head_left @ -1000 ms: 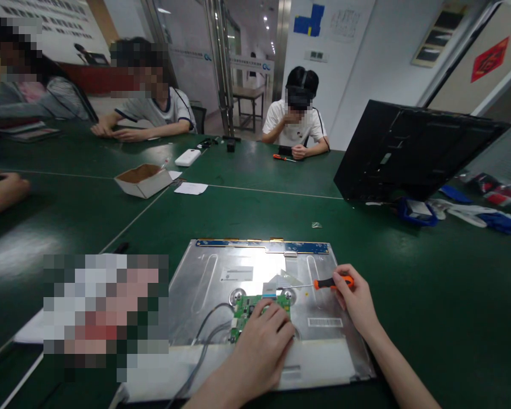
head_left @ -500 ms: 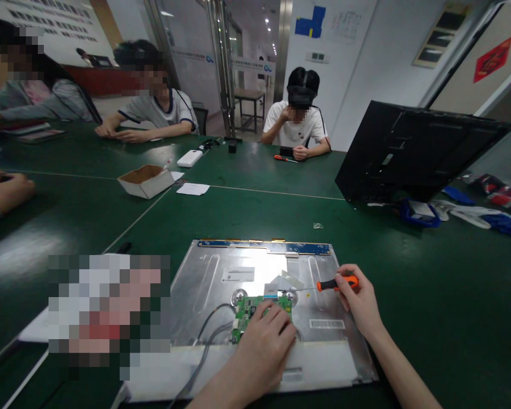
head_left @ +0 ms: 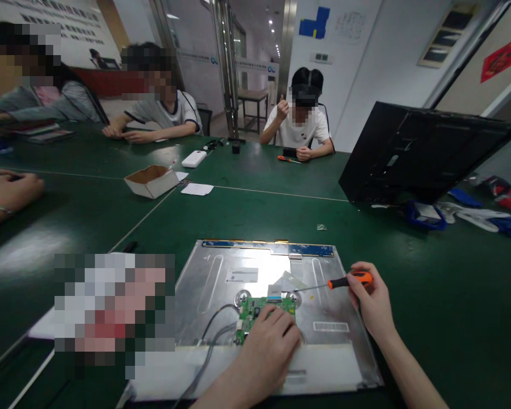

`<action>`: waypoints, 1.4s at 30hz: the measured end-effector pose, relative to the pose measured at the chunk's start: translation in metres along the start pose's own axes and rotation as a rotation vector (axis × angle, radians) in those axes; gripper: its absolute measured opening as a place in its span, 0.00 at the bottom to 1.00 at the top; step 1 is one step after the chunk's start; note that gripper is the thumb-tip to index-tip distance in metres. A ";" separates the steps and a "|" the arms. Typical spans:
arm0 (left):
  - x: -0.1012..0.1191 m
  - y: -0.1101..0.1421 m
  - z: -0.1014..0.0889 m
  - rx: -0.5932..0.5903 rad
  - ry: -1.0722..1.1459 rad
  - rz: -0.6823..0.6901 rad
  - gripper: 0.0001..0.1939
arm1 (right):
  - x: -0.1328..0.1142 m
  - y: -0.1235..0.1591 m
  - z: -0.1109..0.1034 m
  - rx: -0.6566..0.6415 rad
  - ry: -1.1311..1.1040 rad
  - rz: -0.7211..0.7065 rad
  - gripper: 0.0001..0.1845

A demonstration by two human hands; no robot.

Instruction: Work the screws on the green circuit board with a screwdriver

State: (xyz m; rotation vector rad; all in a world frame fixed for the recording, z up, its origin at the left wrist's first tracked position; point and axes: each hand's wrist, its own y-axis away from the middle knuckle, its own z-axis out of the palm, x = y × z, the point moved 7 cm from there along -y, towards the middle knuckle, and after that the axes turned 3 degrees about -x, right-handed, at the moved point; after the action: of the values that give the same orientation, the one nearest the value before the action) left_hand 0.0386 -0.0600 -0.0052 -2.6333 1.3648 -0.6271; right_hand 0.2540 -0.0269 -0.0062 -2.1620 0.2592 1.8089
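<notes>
While the right hand (head_left: 373, 298) has fingers round a screwdriver (head_left: 339, 282), the left hand (head_left: 272, 341) covers a circuit board (head_left: 247, 307) on a metal panel (head_left: 338, 309), grip unclear. Board: presumably light, stiff, fragile; best held by edges.

Left hand (head_left: 273, 341) lies palm-down — right hand (head_left: 372, 298) curled in a grip.

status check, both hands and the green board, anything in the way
Left hand on green circuit board, hiding much of it. Right hand holding orange-and-black screwdriver, shaft toward board's far right corner. Clear film lying close by the shaft.
</notes>
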 end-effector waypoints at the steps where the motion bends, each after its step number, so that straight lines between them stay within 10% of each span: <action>1: 0.000 0.000 0.000 0.005 0.011 0.000 0.05 | -0.004 0.000 -0.001 0.003 0.000 -0.017 0.16; 11: -0.004 0.001 -0.002 0.018 0.076 0.011 0.05 | -0.096 0.029 0.020 0.004 0.268 -0.563 0.10; 20: -0.003 0.002 -0.001 0.004 0.120 0.020 0.05 | -0.060 0.052 0.034 0.079 0.118 -0.678 0.18; 42: -0.007 0.001 -0.005 0.001 0.203 -0.069 0.08 | -0.069 0.072 0.052 -0.010 0.207 -0.851 0.20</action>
State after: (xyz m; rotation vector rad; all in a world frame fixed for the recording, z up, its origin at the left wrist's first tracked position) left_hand 0.0321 -0.0548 -0.0032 -2.6877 1.3248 -0.9265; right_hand 0.1688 -0.0800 0.0444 -1.9965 -0.5509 1.1008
